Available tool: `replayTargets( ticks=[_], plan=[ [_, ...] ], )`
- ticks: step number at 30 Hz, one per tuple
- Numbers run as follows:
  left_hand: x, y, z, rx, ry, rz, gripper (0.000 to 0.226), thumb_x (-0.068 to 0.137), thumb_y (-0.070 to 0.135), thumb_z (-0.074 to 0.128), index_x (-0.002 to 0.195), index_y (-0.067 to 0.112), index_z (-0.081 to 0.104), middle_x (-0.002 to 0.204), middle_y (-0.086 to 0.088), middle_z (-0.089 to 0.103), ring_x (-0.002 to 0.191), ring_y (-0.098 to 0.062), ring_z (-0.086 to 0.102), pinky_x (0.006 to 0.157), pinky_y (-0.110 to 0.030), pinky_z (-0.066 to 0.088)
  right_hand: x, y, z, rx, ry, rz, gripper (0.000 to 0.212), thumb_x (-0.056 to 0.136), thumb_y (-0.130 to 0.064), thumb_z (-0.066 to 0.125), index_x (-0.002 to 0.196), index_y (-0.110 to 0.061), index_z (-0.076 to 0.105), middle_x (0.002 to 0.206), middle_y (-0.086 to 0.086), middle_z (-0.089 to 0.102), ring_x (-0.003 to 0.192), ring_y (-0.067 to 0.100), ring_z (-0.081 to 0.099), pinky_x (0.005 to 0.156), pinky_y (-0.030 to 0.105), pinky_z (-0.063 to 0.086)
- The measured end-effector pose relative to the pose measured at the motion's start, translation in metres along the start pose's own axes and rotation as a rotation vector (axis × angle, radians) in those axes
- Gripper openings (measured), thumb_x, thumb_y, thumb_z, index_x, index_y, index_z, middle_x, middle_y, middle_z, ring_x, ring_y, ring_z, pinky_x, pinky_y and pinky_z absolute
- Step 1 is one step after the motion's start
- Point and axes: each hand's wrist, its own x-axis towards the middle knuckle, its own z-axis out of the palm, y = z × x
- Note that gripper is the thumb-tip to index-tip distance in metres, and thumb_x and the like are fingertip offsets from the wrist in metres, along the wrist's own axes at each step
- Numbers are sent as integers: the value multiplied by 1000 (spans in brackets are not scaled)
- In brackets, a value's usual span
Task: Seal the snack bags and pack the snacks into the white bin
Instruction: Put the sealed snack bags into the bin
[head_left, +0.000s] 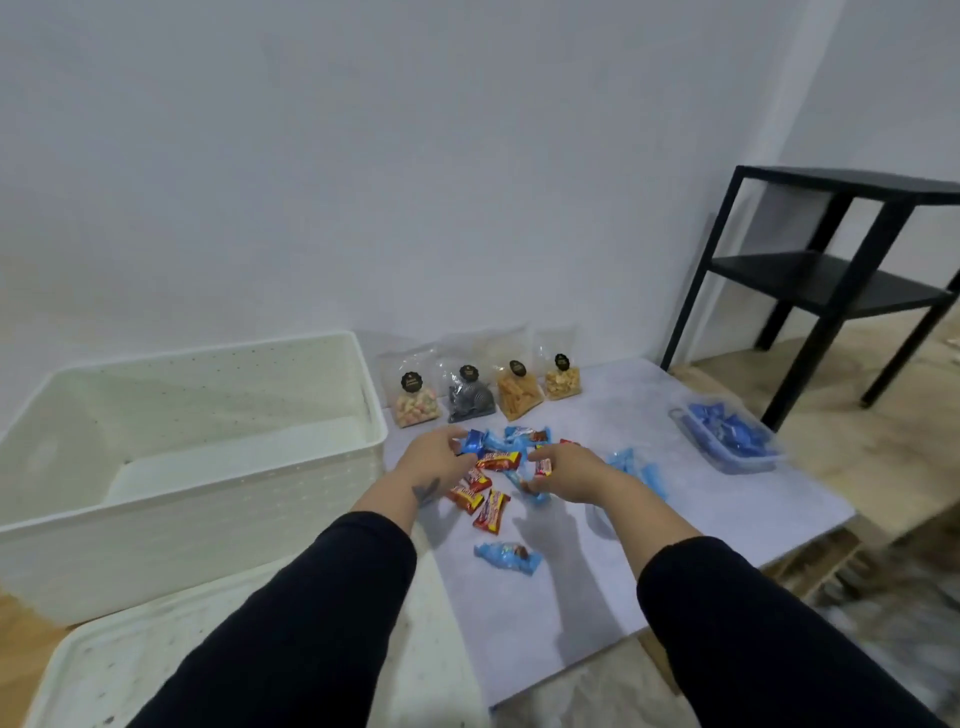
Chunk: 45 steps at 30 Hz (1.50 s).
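Note:
The white bin (291, 499) stands at the left, with nothing visible inside. Several clear snack bags (470, 395) with black round labels lean against the wall behind a pile of red and blue wrapped candies (493, 499) on the grey mat (701, 467). My left hand (434, 460) grips a blue candy wrapper (471, 442) at the pile's left edge. My right hand (566, 470) pinches a small red wrapped candy (543, 467) at the pile's right. One blue wrapped candy (508, 556) lies apart, nearer to me.
A white lid (249, 665) lies on the floor in front of the bin. A clear tray of blue packets (727, 431) sits on the mat's right edge, with loose blue packets (636, 467) beside my right hand. A black shelf (831, 280) stands at the back right.

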Motion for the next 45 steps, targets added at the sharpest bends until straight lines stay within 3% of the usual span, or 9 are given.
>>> replayTargets(
  ticks=[2,9,12,19,24,27,31,35,45],
  plan=[
    [26,7,3,-73,54,-10,55,90,25,58,142,18,40,136,-7,52,119,-22,53,100,-33,45,27,11,-17,39,24,-27,50,91,-23,58,139,-22,46,145,7,45,117,22,53,89,25,41],
    [130,15,17,-134,200,-131,55,94,25,54,145,19,35,143,-10,46,131,-25,44,109,-34,32,137,45,-65,153,62,-117,51,92,-17,58,141,-18,44,146,7,45,132,23,43,102,25,36],
    [174,10,29,-170,275,-167,59,92,23,58,146,21,34,147,-7,43,129,-26,46,104,-34,37,188,54,-72,241,77,-150,50,91,-7,55,140,-11,44,144,9,47,131,26,44,102,27,36],
    [247,-17,53,-160,372,-240,79,82,26,71,148,29,28,145,-11,41,132,-28,40,111,-36,31,280,67,-55,409,9,-175,96,75,-8,76,150,-33,21,154,4,29,140,24,32,111,36,36],
    [268,-29,64,-200,427,-247,86,80,11,72,147,36,25,139,-9,45,126,-27,47,110,-39,35,301,78,-47,467,-41,-201,93,81,-1,69,148,-40,20,153,-7,33,126,19,49,70,4,41],
    [271,-32,69,-248,452,-254,87,78,5,71,144,42,28,136,-4,50,120,-21,50,105,-41,41,299,81,-46,530,-11,-233,92,79,3,69,147,-39,25,152,-7,35,108,26,59,55,3,44],
    [263,-27,68,-326,492,-215,87,75,-8,69,141,39,37,116,-3,58,105,-18,56,100,-42,47,289,80,-47,593,8,-237,91,79,4,70,148,-36,25,152,-7,34,116,42,53,56,4,46],
    [247,-9,47,-262,545,-136,85,76,-4,69,141,39,36,114,-1,57,102,-17,56,98,-39,49,268,64,-66,665,30,-274,97,75,5,73,147,-38,25,152,-4,34,126,19,44,82,16,45],
    [166,20,-85,-235,757,54,81,77,-2,70,142,34,38,107,-1,52,100,-22,57,98,-37,48,208,-53,-121,685,141,-494,100,73,4,76,148,-36,24,144,2,47,118,17,52,98,28,43]
  ],
)
